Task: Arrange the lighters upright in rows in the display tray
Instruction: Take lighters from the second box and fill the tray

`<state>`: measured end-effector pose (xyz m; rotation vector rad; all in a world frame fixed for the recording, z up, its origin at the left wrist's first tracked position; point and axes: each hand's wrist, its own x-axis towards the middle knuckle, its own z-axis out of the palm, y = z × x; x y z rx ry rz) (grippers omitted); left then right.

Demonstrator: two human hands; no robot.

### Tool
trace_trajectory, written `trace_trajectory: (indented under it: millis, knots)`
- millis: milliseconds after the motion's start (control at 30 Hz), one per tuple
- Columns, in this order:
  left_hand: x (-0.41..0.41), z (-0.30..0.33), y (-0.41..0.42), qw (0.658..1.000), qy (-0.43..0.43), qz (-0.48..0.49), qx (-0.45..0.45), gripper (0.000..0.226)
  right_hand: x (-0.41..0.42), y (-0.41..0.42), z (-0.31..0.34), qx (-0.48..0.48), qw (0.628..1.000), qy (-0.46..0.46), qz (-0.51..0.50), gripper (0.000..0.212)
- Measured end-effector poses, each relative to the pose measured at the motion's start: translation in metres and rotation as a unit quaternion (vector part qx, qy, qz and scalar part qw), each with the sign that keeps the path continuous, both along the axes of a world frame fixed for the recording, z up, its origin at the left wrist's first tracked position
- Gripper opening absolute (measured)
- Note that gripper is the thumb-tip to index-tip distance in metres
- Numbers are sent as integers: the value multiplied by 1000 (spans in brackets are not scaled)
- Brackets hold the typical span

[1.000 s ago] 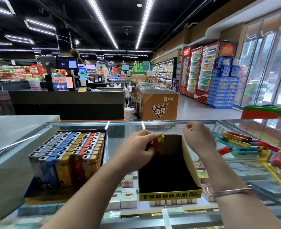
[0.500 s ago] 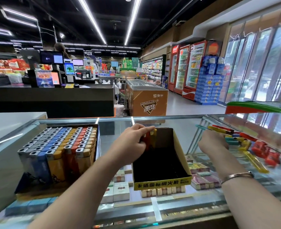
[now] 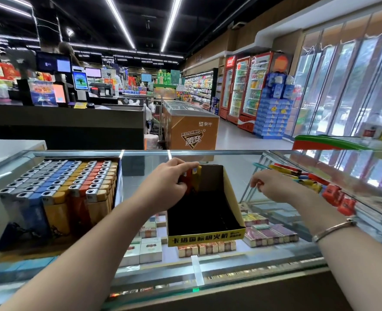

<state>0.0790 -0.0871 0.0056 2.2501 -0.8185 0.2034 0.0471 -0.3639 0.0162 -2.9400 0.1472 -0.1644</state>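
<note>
We are holding a few upright lighters (red and yellow) with our left hand, fingers curled round them, against the far left corner of the black display tray, which is sitting on the glass table. To the tray's right our right hand is hovering with fingers loosely curled, gripping nothing, just beside the loose lighters. Left of the tray a full lighter box is standing.

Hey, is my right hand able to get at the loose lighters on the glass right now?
Probably yes. The right hand hovers just beside the loose lighters on the glass counter, holding nothing, and nothing lies between them. The left hand steadies lighters in the display tray.
</note>
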Motion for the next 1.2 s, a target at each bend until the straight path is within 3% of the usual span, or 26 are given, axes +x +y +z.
trace_trajectory:
  millis: [167, 433, 567, 733, 867, 933, 1100, 1200]
  knots:
    - [0, 1, 1, 1000, -6, -2, -2, 56, 0, -30, 17, -3, 997, -59, -52, 41]
    - [0, 1, -1, 1000, 0, 2, -2, 56, -5, -51, 19, -100, 991, 35, -87, 38]
    - [0, 1, 0, 1000, -3, 5, 1, 56, 2, -56, 4, -139, 985, 66, -81, 17]
    - [1, 0, 0, 1000, 1, 2, -3, 55, 8, -54, 4, -154, 982, 76, -73, 10]
    - [0, 0, 0, 1000, 5, 1, -8, 55, 8, -51, 14, -87, 988, 105, -76, 6]
    - [-1, 0, 1, 1000, 10, 0, -12, 54, 10, -51, 15, -62, 990, 89, -85, 7]
    - [0, 0, 0, 1000, 0, 2, -13, 55, 26, -47, 18, -142, 976, -39, -159, 4]
    - [0, 1, 0, 1000, 9, -2, -15, 55, 39, -41, 15, -112, 980, -25, -165, 5]
